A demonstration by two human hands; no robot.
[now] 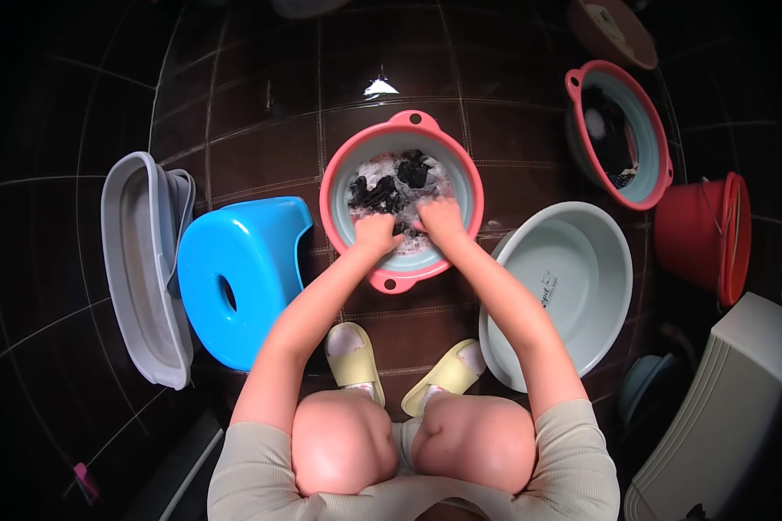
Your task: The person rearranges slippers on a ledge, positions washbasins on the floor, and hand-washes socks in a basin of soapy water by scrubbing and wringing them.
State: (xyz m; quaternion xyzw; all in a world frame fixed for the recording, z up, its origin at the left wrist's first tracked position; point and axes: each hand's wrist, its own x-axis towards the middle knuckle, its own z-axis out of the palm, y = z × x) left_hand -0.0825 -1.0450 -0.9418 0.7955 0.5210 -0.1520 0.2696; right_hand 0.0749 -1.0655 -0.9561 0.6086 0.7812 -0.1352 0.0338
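Note:
Between my feet and the far floor stands a basin with a pink rim (332, 165) and a grey inside, holding soapy water. Dark, wet cloth (379, 196) lies bunched in it among pale suds. My left hand (378, 233) reaches into the near left part of the basin, its fingers curled at the cloth. Beside it, my right hand (441, 217) is closed on the wet cloth at the near right. The fingertips of both hands are partly hidden by cloth and suds.
A blue stool (202, 252) and a grey oblong tub (129, 278) stand at left. At right are a pale round basin (595, 286), a pink-rimmed basin (659, 148) with dark contents, a red bucket (688, 227) and a white box-like unit (712, 408). The floor is dark tile.

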